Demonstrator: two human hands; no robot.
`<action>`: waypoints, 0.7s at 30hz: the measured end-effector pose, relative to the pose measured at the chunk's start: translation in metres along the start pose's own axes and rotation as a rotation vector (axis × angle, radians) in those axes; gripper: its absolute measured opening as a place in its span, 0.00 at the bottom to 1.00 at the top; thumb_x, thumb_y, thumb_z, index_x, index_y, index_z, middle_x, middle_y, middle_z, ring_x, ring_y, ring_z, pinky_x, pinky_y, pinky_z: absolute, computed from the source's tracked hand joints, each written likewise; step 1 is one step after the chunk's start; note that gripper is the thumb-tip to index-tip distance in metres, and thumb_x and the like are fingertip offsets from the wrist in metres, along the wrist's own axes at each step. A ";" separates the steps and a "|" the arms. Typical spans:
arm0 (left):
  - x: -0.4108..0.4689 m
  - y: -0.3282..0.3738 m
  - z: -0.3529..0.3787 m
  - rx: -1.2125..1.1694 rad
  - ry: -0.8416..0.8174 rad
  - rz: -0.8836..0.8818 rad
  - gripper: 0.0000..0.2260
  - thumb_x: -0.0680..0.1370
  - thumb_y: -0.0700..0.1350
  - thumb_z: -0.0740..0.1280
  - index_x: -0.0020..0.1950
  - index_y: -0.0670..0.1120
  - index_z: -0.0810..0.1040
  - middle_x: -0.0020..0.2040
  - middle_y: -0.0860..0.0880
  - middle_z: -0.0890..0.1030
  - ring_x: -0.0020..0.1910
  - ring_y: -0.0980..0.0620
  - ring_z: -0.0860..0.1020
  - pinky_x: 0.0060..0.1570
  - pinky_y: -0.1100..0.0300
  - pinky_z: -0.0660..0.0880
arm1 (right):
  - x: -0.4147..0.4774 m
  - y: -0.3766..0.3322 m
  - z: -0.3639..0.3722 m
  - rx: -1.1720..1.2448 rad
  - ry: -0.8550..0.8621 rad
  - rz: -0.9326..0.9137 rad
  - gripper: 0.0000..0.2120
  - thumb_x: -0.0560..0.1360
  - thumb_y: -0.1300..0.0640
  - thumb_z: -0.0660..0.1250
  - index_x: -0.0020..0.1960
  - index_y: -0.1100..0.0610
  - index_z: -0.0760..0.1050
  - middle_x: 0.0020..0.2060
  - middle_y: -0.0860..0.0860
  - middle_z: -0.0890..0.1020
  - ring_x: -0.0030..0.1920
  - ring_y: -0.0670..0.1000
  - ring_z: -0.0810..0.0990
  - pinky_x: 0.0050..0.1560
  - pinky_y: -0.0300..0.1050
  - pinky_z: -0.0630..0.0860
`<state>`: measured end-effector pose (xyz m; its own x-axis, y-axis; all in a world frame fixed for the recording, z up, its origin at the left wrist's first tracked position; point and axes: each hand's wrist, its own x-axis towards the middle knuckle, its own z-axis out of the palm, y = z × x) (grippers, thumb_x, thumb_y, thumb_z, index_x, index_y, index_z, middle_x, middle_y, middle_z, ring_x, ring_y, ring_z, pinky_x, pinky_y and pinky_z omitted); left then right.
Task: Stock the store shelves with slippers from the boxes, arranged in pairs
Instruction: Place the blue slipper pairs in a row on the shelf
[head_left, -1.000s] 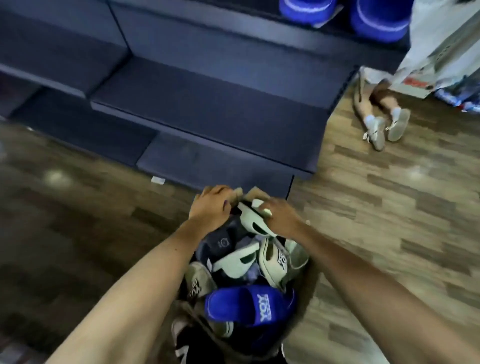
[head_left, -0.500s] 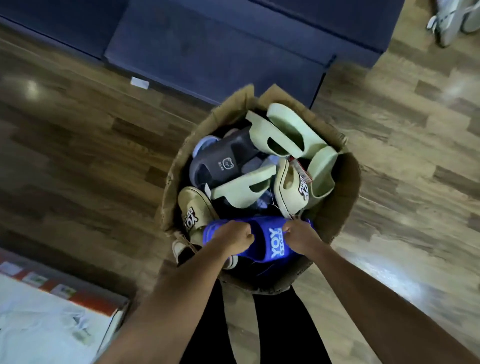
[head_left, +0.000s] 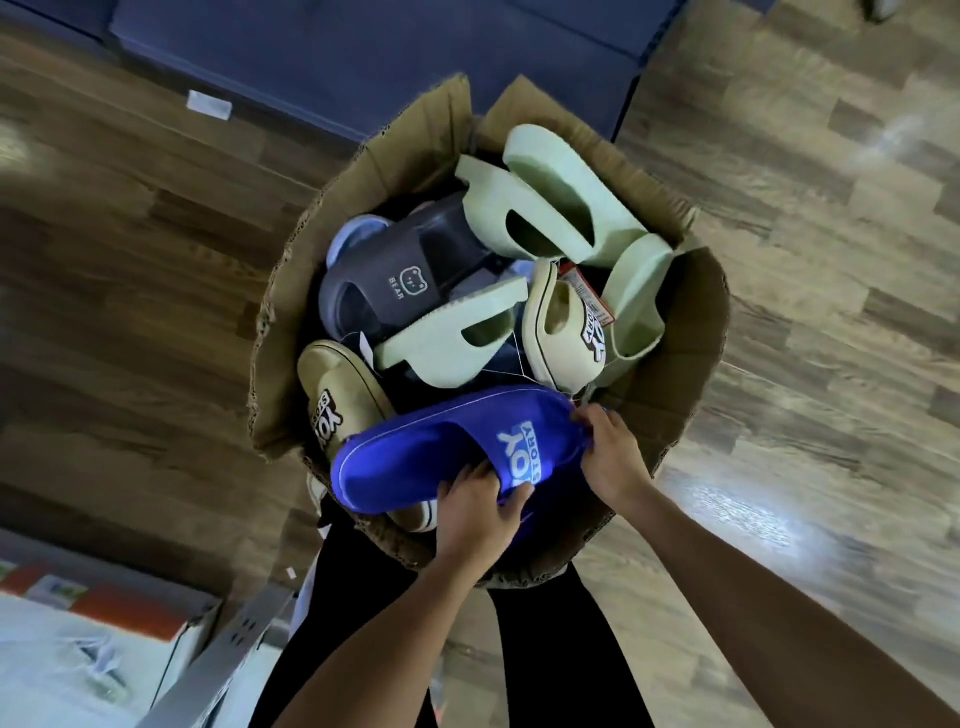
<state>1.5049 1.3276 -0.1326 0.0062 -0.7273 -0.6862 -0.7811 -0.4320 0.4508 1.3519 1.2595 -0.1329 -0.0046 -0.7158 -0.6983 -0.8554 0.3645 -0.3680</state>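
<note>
Early stage — both the left hand (head_left: 475, 512) and right hand (head_left: 613, 457) grip one blue slipper (head_left: 441, 457); box (head_left: 670, 374) looks full, shelf (head_left: 363, 57) bare.

The cardboard box (head_left: 291, 291) stands on the floor (head_left: 810, 312) right in front of your legs, with the shelf base (head_left: 363, 47) just behind it. In the box, the STORY slipper (head_left: 431, 452) lies on top at the near edge. Your left hand (head_left: 475, 512) grips its near side and your right hand (head_left: 613, 457) its right end. Behind it to the left sits the BEAR slipper (head_left: 400, 270). Two plain slippers (head_left: 550, 202) lie at the far right.
</note>
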 end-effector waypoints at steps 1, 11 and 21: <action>-0.002 -0.004 -0.002 -0.021 0.069 0.006 0.16 0.76 0.55 0.61 0.56 0.46 0.78 0.57 0.51 0.79 0.59 0.47 0.74 0.59 0.51 0.66 | -0.001 -0.002 0.002 0.022 0.013 0.001 0.24 0.70 0.75 0.56 0.64 0.63 0.67 0.60 0.61 0.72 0.60 0.61 0.73 0.56 0.44 0.68; -0.003 -0.032 -0.008 0.032 0.300 0.063 0.14 0.71 0.53 0.68 0.41 0.42 0.81 0.46 0.45 0.84 0.51 0.39 0.80 0.48 0.46 0.75 | 0.009 0.011 0.040 -0.366 -0.276 0.227 0.42 0.74 0.54 0.66 0.76 0.56 0.40 0.75 0.56 0.46 0.74 0.62 0.52 0.69 0.55 0.61; -0.003 -0.034 -0.004 -0.035 0.302 0.029 0.17 0.76 0.52 0.66 0.56 0.40 0.78 0.60 0.44 0.78 0.65 0.42 0.70 0.62 0.50 0.63 | 0.022 0.007 0.024 -0.149 -0.240 0.340 0.49 0.65 0.39 0.73 0.73 0.60 0.50 0.71 0.63 0.56 0.68 0.65 0.66 0.66 0.53 0.67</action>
<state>1.5343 1.3423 -0.1438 0.1739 -0.8630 -0.4743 -0.7615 -0.4232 0.4909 1.3582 1.2610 -0.1659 -0.1938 -0.4050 -0.8936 -0.8912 0.4534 -0.0122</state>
